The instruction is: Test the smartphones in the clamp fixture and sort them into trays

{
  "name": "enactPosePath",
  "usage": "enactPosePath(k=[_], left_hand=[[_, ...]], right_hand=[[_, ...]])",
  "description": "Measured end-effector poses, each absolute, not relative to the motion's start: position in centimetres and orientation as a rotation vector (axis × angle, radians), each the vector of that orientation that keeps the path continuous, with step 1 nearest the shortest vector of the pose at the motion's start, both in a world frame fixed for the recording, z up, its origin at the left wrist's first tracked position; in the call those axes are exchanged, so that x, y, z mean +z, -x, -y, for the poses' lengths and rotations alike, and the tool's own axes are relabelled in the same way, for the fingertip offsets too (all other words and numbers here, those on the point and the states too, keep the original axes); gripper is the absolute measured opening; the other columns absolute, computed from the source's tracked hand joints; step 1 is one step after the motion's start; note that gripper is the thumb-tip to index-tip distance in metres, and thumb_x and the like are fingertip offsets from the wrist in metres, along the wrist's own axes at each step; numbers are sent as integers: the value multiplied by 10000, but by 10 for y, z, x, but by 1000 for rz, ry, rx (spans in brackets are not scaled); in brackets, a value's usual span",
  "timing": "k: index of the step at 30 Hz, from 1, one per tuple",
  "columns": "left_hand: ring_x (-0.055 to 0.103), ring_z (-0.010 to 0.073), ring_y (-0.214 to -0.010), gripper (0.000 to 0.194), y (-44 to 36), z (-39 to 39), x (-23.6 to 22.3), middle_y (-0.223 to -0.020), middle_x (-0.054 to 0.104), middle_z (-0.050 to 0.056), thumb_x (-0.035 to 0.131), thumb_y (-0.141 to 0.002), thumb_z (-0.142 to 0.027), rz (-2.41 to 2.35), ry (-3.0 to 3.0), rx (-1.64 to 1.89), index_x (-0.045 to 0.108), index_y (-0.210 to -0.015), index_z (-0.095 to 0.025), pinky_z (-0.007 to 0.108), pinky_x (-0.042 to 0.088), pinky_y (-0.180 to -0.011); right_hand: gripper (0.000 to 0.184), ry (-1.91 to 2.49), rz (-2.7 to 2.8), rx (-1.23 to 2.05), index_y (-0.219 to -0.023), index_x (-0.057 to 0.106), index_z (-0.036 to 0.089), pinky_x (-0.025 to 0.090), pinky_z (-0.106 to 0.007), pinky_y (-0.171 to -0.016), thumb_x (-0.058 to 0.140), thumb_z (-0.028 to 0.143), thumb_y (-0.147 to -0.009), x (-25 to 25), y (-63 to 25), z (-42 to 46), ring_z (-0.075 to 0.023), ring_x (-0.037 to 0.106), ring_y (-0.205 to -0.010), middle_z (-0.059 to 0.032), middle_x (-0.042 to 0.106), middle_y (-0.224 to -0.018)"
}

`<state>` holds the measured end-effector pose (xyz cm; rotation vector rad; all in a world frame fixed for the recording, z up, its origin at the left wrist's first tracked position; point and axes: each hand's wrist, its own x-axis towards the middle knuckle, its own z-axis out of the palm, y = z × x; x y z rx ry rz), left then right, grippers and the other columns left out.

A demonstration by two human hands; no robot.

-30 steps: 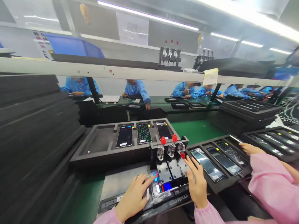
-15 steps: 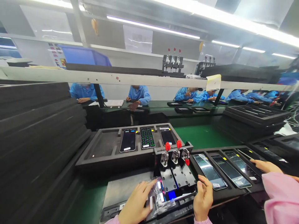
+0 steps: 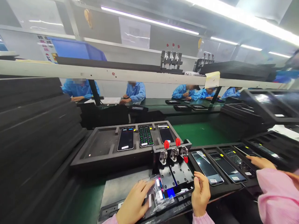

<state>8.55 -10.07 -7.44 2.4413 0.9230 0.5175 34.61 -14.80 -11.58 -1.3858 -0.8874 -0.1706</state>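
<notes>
My left hand [image 3: 134,200] rests with its fingers stretched over the left end of a black clamp fixture [image 3: 184,203]. A clear-taped part [image 3: 158,196] with small red and blue lights is under its fingertips, the thumb lying apart. At the other end, my right hand [image 3: 201,193] has loosely bent fingers touching or very near the fixture's edge; nothing shows in them. Metal plates [image 3: 181,173] cover most of a phone [image 3: 185,188] in the fixture. Of the red-tipped toggle clamps [image 3: 174,152], two point up and the right one points down.
A foam tray [image 3: 100,140] with three phones stands behind the fixture. On the right, another tray holds several phones [image 3: 227,166], with a pink-sleeved co-worker's hand [image 3: 261,161] touching one. Stacked black trays [image 3: 37,140] rise at left. Several people in blue sit beyond the shelf [image 3: 140,75].
My view has shifted slightly; both hands keep their places at the fixture. At the far right, a black tray with phones has come into view above the stacked trays.
</notes>
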Motion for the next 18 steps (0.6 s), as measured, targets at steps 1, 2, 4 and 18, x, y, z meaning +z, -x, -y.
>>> enactPosePath(k=[1,2,4,18], left_hand=[[489,212,-1013,646,-85,101,-74,-1126,547,17,480,-770,-61,-920,-2439,518,319,-1332,-336,363,405,-896],[491,211,-1010,645,-85,101,-74,-1124,547,18,481,-769,-59,-921,-2436,520,323,-1330,-335,359,407,-892],[495,208,-1000,644,-85,101,-74,-1111,550,20,485,-765,-55,-925,-2429,522,332,-1327,-331,350,415,-881],[499,220,-992,597,-84,103,-72,-1101,558,38,467,-762,-54,-939,-2423,532,375,-1298,-302,367,413,-878]], right_hand=[[173,1386,891,-184,-865,557,155,422,-389,-804,499,312,-822,-113,-346,147,-196,540,-889,-85,563,-935],[167,1388,900,-196,-864,559,155,422,-395,-810,517,307,-812,-109,-346,145,-195,543,-879,-82,566,-924],[164,1391,930,-214,-874,563,155,424,-399,-815,542,299,-799,-99,-345,141,-192,545,-870,-80,569,-918],[206,1497,1096,-201,-952,556,171,434,-378,-808,549,303,-793,-77,-342,137,-189,536,-895,-68,573,-952]])
